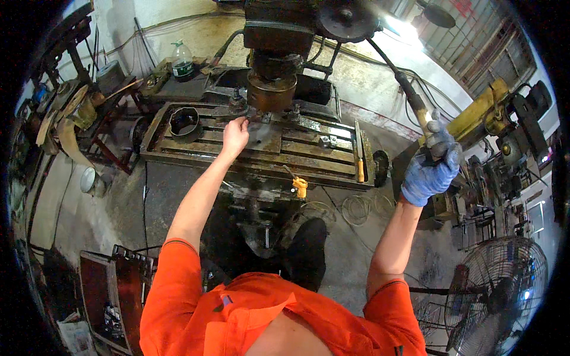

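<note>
In front of me stands a drilling or milling machine, its dark head [278, 29] above a slotted metal worktable [196, 155]. A rusty round metal piece [272, 92] sits under the head. My bare left hand [236, 136] is closed in a pinch over the worktable, just left of that round piece; whatever is between the fingertips is too small to make out. At the right, my right hand [433, 172], in a blue-grey glove, is wrapped around the end of the machine's long lever [409, 89].
A dark open can [185, 124] stands on the worktable's left end. A file [360, 160] with an orange handle lies at its right end. A yellow-handled tool [299, 186] hangs at the front edge. A large fan [499, 291] stands lower right, a bottle [181, 62] behind left.
</note>
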The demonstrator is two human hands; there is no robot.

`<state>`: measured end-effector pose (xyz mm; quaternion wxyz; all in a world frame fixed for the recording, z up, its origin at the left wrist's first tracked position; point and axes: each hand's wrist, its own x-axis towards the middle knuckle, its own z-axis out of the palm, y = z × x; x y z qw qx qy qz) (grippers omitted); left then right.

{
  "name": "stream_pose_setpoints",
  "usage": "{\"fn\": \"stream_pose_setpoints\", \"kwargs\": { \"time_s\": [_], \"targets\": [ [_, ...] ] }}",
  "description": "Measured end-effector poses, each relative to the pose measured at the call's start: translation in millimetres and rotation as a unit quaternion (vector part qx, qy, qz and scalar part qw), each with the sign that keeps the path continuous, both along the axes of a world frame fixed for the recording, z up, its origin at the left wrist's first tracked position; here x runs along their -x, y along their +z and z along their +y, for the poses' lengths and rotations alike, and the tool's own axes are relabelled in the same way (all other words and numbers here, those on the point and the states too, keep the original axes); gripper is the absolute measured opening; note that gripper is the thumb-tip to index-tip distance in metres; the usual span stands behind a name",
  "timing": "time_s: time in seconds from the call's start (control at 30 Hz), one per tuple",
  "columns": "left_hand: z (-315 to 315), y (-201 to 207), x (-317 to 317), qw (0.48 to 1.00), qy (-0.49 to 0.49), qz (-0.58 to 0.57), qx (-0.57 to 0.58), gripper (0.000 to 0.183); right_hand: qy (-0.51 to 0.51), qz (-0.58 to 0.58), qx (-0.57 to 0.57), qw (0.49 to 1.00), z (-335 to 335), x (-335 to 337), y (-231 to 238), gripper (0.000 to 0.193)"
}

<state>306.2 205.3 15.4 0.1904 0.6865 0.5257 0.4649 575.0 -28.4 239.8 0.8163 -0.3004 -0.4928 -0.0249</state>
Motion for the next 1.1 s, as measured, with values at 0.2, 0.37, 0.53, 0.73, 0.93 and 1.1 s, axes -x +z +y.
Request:
{"fn": "stream_pose_setpoints", "kwargs": {
  "time_s": [0.2, 0.37, 0.53, 0.73, 0.93, 1.1],
  "targets": [
    [-5, -3, 1, 0.999, -0.014, -0.021, 0.042, 0.025, 0.042, 0.037, 0.015, 0.998, -2, -5, -15, 0.046],
    [-6, -7, 13, 0.996, -0.050, -0.045, 0.066, 0.026, 0.052, 0.007, 0.017, 0.998, -1, -7, -23, 0.044],
    [-37, 27, 46, 0.956, -0.167, -0.157, 0.184, 0.027, 0.013, -0.003, -0.007, 1.000, 0, -3, -26, 0.040],
    [-33, 42, 129, 0.999, -0.024, -0.009, 0.041, 0.026, 0.006, 0.008, 0.005, 1.000, 0, 5, -35, 0.040],
    [-4, 39, 183, 0.955, 0.142, 0.226, -0.131, 0.024, 0.046, -0.010, -0.014, 0.999, 2, 7, -43, 0.035],
    [-6, 20, 193, 0.917, 0.097, 0.379, -0.083, 0.032, 0.000, -0.075, -0.002, 0.997, 3, 1, -49, 0.040]
  ]
}}
